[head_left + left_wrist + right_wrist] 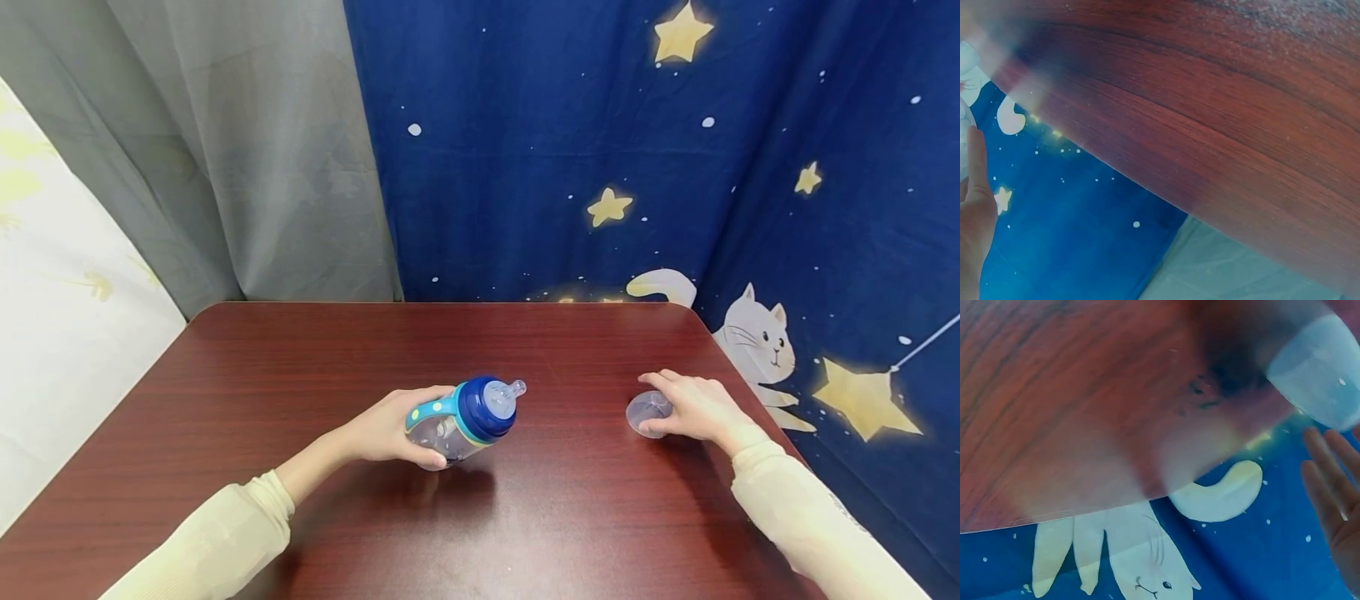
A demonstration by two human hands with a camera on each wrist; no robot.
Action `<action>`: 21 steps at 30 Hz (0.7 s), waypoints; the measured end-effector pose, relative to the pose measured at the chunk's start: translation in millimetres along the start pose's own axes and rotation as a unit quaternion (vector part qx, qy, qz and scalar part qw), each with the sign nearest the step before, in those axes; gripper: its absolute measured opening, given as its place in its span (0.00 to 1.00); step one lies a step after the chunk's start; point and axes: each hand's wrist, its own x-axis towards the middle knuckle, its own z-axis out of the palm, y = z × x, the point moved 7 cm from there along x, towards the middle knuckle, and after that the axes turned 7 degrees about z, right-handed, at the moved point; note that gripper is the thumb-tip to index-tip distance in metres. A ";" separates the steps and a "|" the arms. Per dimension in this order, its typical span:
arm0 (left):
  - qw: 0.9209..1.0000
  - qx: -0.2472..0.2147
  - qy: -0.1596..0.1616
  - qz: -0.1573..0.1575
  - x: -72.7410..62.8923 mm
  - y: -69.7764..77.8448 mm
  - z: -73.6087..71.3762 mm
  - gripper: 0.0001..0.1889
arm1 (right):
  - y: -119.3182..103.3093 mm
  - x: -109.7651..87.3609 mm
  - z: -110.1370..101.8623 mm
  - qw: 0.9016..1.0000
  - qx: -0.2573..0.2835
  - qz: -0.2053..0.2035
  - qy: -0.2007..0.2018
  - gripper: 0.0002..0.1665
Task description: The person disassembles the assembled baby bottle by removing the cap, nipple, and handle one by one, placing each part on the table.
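My left hand (pixel 393 425) grips a baby bottle (pixel 453 437) by its clear body. The bottle tilts to the right, its clear teat (pixel 516 388) pointing that way above a dark blue collar (pixel 480 408). A light blue handle (pixel 432 409) with pale dots lies along its side. In the left wrist view only a finger (pixel 977 162) and a sliver of the bottle show at the left edge. On the right, my right hand (pixel 697 406) is at a translucent dome-shaped cap (pixel 647 412), thumb and fingers spread beside it. The right wrist view shows straight fingers (pixel 1329 465) close to the cap.
A dark red wood-grain table (pixel 570 517) with rounded far corners lies under both hands. Behind it hang a grey curtain (pixel 300 167) and a blue curtain (pixel 525 150) with stars and a white cat. A pale cloth (pixel 67 317) hangs at the left.
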 end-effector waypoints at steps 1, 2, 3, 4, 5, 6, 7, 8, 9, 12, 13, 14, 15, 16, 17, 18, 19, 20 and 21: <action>1.000 -0.001 0.000 0.001 1.2 5.5 -1.3 0.38 | -0.4 0.9 -5.2 1.000 0.006 0.002 0.014 0.38; 1.000 -0.002 -0.001 0.001 2.2 10.4 -2.5 0.37 | -1.9 1.9 -12.0 0.999 0.015 0.002 0.030 0.37; 1.000 -0.004 -0.001 0.004 3.2 15.5 -3.7 0.37 | -4.1 3.2 -20.2 0.998 0.023 0.001 0.053 0.35; 1.000 -0.004 0.000 0.003 3.5 16.3 -3.7 0.37 | -7.2 4.5 -28.4 0.997 0.030 -0.003 0.074 0.32; 1.000 -0.001 -0.001 0.002 3.7 15.6 -3.2 0.37 | -10.8 5.9 -36.8 0.995 0.038 -0.007 0.095 0.30; 1.000 0.001 -0.002 0.000 3.0 11.2 -1.7 0.37 | -14.6 7.2 -44.9 0.992 0.045 -0.011 0.113 0.28; 1.000 0.002 -0.003 -0.002 2.3 6.2 -0.1 0.38 | -19.0 8.8 -53.9 0.990 0.051 -0.017 0.134 0.26; 1.000 0.002 -0.004 -0.002 1.4 0.8 1.7 0.38 | -23.3 10.3 -62.6 0.986 0.056 -0.023 0.154 0.25; 1.000 0.003 -0.005 -0.001 0.7 -4.2 3.4 0.38 | -27.0 11.7 -70.2 0.983 0.061 -0.027 0.171 0.24; 1.000 0.001 -0.008 0.000 -0.8 -11.4 5.8 0.39 | -37.2 14.2 -86.8 0.975 0.076 -0.040 0.205 0.22; 1.000 0.000 -0.008 0.001 -0.9 -11.9 6.0 0.39 | -40.8 14.6 -91.6 0.972 0.081 -0.044 0.215 0.22; 1.000 0.000 -0.008 0.002 -1.1 -12.2 6.2 0.39 | -45.0 15.0 -95.4 0.970 0.084 -0.048 0.222 0.22; 1.000 0.002 -0.008 0.002 -1.2 -12.4 6.2 0.39 | -49.8 15.2 -98.9 0.968 0.086 -0.054 0.228 0.21; 1.000 0.003 -0.008 0.000 -1.4 -12.2 6.3 0.39 | -55.4 15.5 -102.3 0.967 0.088 -0.062 0.233 0.21; 1.000 0.004 -0.007 0.000 -1.4 -12.0 6.3 0.39 | -61.3 15.9 -105.3 0.964 0.090 -0.071 0.239 0.21; 1.000 0.005 -0.007 -0.002 -1.4 -11.8 6.4 0.39 | -67.8 16.2 -108.2 0.962 0.090 -0.080 0.244 0.21; 1.000 0.004 -0.007 -0.001 -1.3 -11.2 6.6 0.39 | -75.0 16.8 -110.9 0.960 0.090 -0.091 0.248 0.21; 1.000 0.002 -0.008 -0.001 -1.2 -10.7 6.9 0.39 | -82.3 17.6 -113.0 0.959 0.093 -0.102 0.250 0.20; 1.000 0.001 -0.008 0.000 -1.0 -10.1 7.1 0.39 | -89.4 18.1 -115.2 0.956 0.098 -0.112 0.252 0.20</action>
